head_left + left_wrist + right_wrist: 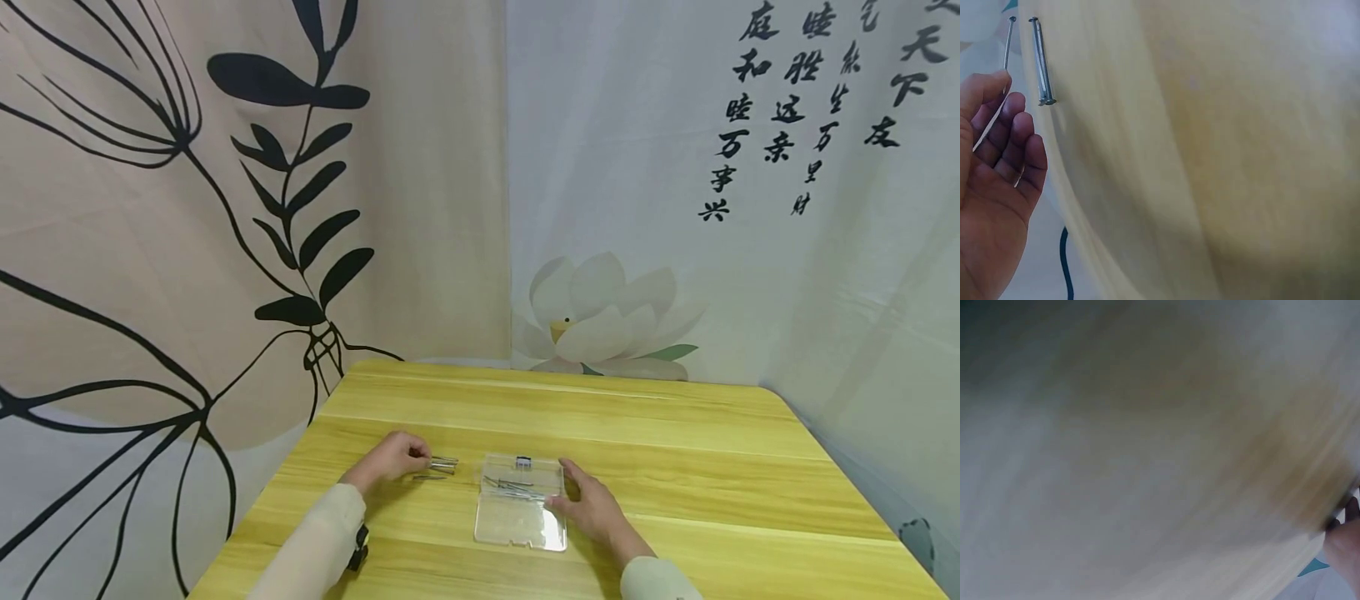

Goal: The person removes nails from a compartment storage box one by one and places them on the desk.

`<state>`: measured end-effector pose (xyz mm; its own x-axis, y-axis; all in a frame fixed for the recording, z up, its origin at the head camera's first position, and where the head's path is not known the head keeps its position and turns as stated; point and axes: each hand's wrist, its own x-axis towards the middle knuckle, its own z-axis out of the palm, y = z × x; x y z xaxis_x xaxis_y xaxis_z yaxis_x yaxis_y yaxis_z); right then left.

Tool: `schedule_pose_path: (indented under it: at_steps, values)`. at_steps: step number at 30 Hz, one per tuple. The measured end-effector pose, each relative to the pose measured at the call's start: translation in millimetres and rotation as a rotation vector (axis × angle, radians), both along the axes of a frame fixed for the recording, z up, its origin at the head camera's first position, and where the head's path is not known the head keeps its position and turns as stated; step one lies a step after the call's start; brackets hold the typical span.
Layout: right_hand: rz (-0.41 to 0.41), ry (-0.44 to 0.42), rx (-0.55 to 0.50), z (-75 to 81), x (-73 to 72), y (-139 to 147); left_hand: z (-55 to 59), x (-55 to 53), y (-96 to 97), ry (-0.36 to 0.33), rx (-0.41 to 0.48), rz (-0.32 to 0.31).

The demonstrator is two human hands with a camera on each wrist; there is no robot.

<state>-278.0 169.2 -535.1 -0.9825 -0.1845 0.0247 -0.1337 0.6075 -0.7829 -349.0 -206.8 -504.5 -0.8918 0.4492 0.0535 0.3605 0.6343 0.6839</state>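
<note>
My left hand [395, 457] pinches a nail [1009, 45] between thumb and forefinger, its flat head pointing away from the palm. The other fingers of that hand curl loosely. Beside it, several more nails [1041, 65] lie together on the wooden table. At the table's middle, a clear plastic box [517, 533] lies opened out, with several nails [513, 489] inside it. My right hand [596, 504] grips the box's right edge, thumb nearer me and fingers farther along the side. The right wrist view catches only part of this hand [1344, 547] at its edge.
The wooden table [675, 450] has a light yellow grain and rounded far corners. Behind it hangs a printed curtain [435, 208] with black plants, a lotus and written characters. A single nail [430, 477] lies nearer me than the group by the left hand.
</note>
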Motion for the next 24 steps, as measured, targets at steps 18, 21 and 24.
schedule_pose_path:
  at_steps: [18, 21, 24]
  values:
    - [-0.007, -0.009, -0.003, -0.3, -0.8, 0.2, -4.5, 3.9, -6.1, -0.06, 0.013, 0.023]
    - [-0.007, -0.006, -0.005, -0.3, -0.7, -0.1, -5.3, 3.1, -6.4, -0.062, 0.008, 0.029]
    - [-0.009, 0.003, 0.0, -0.8, -0.8, 0.0, -5.8, 2.3, -6.6, -0.058, -0.007, 0.049]
